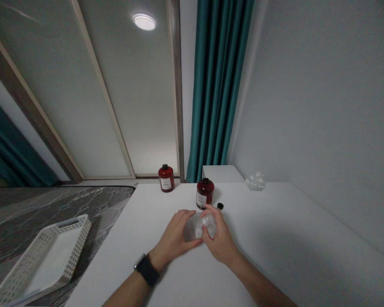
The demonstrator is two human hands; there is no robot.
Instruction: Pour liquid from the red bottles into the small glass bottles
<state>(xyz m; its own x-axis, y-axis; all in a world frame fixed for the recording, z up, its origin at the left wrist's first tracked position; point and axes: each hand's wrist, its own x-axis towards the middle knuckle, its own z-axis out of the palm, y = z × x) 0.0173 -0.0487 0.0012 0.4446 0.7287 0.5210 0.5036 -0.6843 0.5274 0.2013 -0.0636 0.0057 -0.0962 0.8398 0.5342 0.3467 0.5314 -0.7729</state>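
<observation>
White perforated basket [78, 251] on patterned gray surface [110, 204], teal curtain [219, 94] beside frosted panels [141, 106]

Plain white worktop [131, 238], one red bottle [166, 178] near the far left corner, another red bottle [205, 194] kinda in from the far edge, black cap [220, 206] just beside it, plus some crumpled clear plastic [256, 181] along the far edge.

Plastic [208, 221] I hold: clear
My watch strap [148, 270]: black
Surface [124, 243]: white
Bottle [166, 172] near its far-left corner: red
Floor [105, 205] past its left edge: grey, streaked
</observation>
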